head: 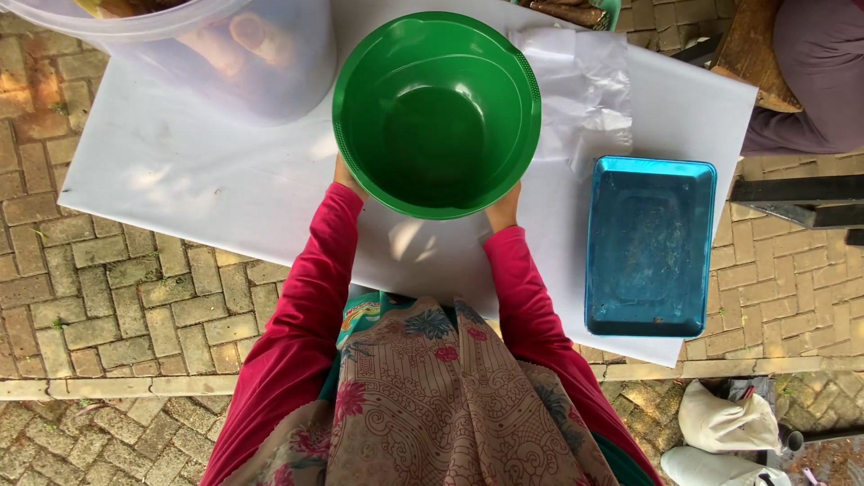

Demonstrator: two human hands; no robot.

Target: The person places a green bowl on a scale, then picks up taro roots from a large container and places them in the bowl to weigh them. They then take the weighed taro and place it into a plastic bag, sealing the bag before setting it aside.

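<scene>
A round green plastic basin (436, 112) is in front of me over a white table (180, 171). Its inside looks empty. My left hand (346, 176) grips the basin from below at its lower left edge. My right hand (504, 209) grips it at the lower right edge. Most of both hands is hidden under the basin; only the wrists and the red sleeves show.
A blue rectangular metal tray (650, 245) lies at the table's right front corner. A crumpled clear plastic sheet (580, 85) lies behind it. A large translucent tub (234, 49) stands at the back left. Another person's sleeve (814, 72) shows at top right. Brick paving surrounds the table.
</scene>
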